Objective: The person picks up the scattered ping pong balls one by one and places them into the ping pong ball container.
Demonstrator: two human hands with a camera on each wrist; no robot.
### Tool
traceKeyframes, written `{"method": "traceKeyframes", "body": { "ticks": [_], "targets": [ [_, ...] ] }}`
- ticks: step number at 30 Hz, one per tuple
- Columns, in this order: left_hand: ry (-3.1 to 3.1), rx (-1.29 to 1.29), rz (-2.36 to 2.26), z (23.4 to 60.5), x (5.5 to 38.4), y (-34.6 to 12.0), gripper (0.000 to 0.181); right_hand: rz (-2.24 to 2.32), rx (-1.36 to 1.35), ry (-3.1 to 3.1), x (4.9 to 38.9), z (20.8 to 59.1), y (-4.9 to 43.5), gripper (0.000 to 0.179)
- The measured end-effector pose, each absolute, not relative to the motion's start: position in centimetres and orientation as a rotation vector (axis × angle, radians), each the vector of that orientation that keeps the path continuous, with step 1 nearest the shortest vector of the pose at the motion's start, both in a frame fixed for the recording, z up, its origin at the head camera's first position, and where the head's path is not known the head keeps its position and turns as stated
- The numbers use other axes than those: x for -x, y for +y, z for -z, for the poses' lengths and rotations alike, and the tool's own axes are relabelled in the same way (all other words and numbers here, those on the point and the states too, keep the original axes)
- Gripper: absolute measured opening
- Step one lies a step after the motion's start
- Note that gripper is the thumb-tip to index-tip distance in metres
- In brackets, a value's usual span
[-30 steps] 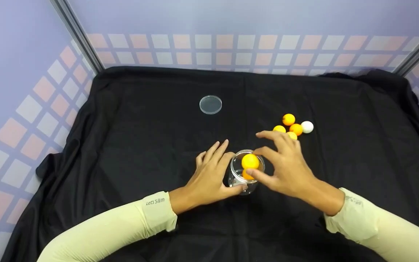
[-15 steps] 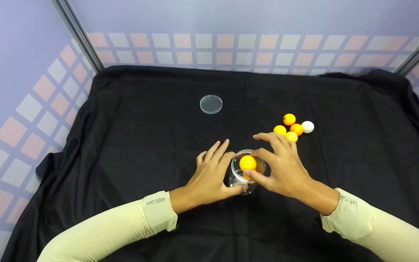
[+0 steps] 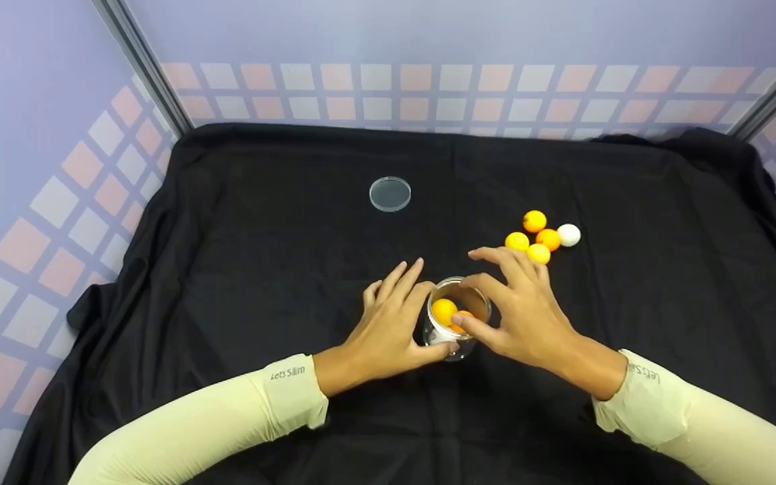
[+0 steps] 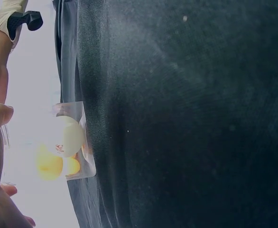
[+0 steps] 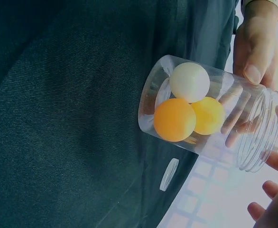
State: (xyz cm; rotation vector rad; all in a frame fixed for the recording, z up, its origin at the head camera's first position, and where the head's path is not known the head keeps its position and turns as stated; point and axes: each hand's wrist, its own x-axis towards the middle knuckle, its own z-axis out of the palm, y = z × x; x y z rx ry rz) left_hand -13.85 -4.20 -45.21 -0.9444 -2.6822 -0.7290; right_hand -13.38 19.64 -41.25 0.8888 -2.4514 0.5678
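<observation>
A clear jar (image 3: 474,303) stands upright on the black cloth with its mouth uncovered. My left hand (image 3: 391,327) grips it from the left, thumb on the near side and other fingers beyond. Inside, as the right wrist view shows, are a white ball (image 5: 189,82), an orange ball (image 5: 174,120) and a yellow ball (image 5: 208,115), all looking like table tennis balls. My right hand (image 3: 529,306) hovers at the jar's rim, thumb and index finger apart across the mouth, pinching nothing. Parts of the jar's near wall are hidden by my left thumb.
Several orange and yellow balls (image 3: 548,240) and one white ball (image 3: 569,235) lie in a cluster beyond my right hand. A round clear lid (image 3: 390,194) lies farther back. Patterned walls border the black cloth (image 3: 280,222).
The ball between my right thumb and index finger has been let go and dropped into the jar. My right hand shifted slightly left; my left hand stayed on the jar.
</observation>
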Motion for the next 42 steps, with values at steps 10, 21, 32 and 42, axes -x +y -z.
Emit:
{"method": "traceKeyframes", "body": {
  "ticks": [10,21,32,42],
  "targets": [
    [-2.693,0.936,0.732,45.3,13.8,-4.3,0.08,-0.578,-0.883,-2.424,13.5,41.5,20.1,0.038],
    [-2.698,0.933,0.722,45.3,13.8,-4.4,0.079,-0.647,-0.84,-2.375,13.9,40.9,21.3,0.033],
    [-2.678,0.918,0.705,45.4,13.8,-4.3,0.079,-0.644,-0.678,-2.373,16.1,40.2,24.2,0.036],
    [-2.7,0.913,0.717,45.3,13.8,-4.1,0.076,-0.661,-0.416,-2.424,19.7,40.4,28.7,0.039]
  ]
}}
